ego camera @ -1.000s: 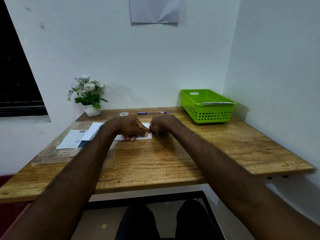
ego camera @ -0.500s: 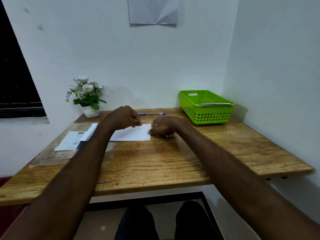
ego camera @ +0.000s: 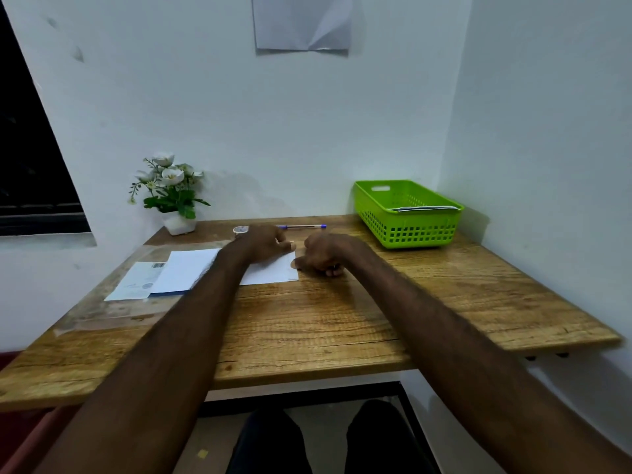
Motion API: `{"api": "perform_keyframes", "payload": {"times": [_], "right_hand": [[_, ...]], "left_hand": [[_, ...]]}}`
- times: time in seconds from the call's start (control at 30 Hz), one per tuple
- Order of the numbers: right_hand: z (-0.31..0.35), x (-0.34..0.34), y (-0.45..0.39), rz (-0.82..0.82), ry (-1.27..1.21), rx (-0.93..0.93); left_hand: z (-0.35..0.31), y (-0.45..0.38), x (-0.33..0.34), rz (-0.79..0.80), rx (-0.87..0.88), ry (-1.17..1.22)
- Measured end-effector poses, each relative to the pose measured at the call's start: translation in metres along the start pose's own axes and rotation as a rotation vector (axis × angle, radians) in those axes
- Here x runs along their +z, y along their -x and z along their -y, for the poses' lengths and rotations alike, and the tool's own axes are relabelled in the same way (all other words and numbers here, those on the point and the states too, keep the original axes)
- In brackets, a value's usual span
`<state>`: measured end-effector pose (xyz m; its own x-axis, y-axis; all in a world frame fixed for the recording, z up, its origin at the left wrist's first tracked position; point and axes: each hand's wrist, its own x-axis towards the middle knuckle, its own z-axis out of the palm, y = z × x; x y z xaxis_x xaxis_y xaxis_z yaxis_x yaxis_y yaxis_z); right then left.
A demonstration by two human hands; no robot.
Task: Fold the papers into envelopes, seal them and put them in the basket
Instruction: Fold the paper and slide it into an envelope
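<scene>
A white paper (ego camera: 270, 272) lies flat on the wooden table (ego camera: 342, 316), partly under my left hand (ego camera: 263, 244). That hand's thumb and forefinger pinch the sheet near its far right corner. My right hand (ego camera: 325, 255) rests as a fist on the table just right of the sheet, with its thumb tip touching the paper's right edge. Left of the sheet lie another white sheet (ego camera: 186, 271) and a printed envelope (ego camera: 136, 282). The green basket (ego camera: 407, 230) stands at the back right with a folded envelope (ego camera: 424, 208) inside.
A blue pen (ego camera: 301, 226) and a small tape roll (ego camera: 241, 229) lie near the back wall behind my hands. At the back left stands a potted white flower (ego camera: 171, 196). Walls close the table at the back and right.
The folded sheet has opened out flat. My left hand rose with a flap, then came down near the far right corner. My right hand shifted slightly right to the sheet's edge.
</scene>
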<state>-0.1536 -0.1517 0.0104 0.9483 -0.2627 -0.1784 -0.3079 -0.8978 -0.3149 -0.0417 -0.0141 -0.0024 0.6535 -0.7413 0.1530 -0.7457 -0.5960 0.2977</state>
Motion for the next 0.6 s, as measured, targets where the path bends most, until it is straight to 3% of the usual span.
{"api": "perform_keyframes", "payload": {"times": [0.2,0.4,0.6], "right_hand": [[-0.006,0.005,-0.002,-0.052,-0.060,-0.041],[-0.016,0.017,-0.002,-0.267,-0.585,-0.161],[-0.005,0.015,0.002,-0.309,-0.811,-0.258]], "left_hand": [[0.000,0.005,0.004,-0.116,0.065,0.245],[-0.006,0.008,-0.002,-0.257,0.111,0.409],[-0.007,0.012,-0.013,-0.324,0.134,0.412]]}}
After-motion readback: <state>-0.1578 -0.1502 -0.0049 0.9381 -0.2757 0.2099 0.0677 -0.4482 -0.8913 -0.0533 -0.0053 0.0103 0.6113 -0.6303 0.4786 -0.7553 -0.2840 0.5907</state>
